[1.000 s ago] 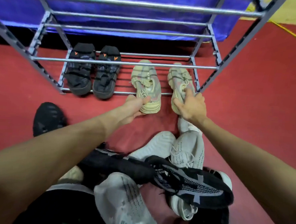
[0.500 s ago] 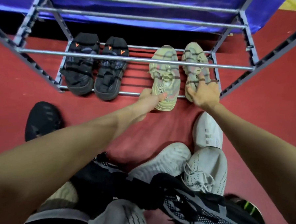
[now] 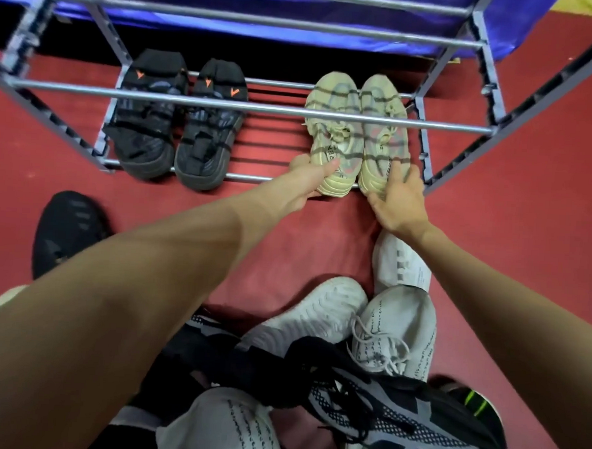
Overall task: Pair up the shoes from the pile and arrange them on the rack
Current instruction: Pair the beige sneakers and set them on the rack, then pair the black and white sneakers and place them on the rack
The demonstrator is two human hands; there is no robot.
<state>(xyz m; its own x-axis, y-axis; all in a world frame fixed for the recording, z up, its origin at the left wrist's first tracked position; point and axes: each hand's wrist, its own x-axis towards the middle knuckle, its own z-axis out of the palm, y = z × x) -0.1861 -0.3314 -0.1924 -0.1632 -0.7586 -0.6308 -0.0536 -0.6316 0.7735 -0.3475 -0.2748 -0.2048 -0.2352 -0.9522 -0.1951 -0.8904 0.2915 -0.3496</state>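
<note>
Two beige sneakers stand side by side on the right of the metal rack's (image 3: 252, 108) bottom shelf. My left hand (image 3: 307, 182) grips the heel of the left beige sneaker (image 3: 332, 130). Over the heel of the right beige sneaker (image 3: 383, 126) lies my right hand (image 3: 397, 200), fingers spread on it. A pair of black sandals (image 3: 176, 122) sits on the shelf's left side. Near me on the red floor is a pile: white knit sneakers (image 3: 397, 329), a black and grey sneaker (image 3: 401, 415) and more, partly hidden by my arms.
A single black shoe (image 3: 66, 229) lies on the floor at the left. The rack's upper bars cross above the shelf. A blue cover (image 3: 298, 15) hangs behind the rack. Red floor stretches to the right of the rack.
Both hands have pushed the beige sneakers deeper onto the bottom shelf and closer together, so they now touch side by side. The view has shifted forward.
</note>
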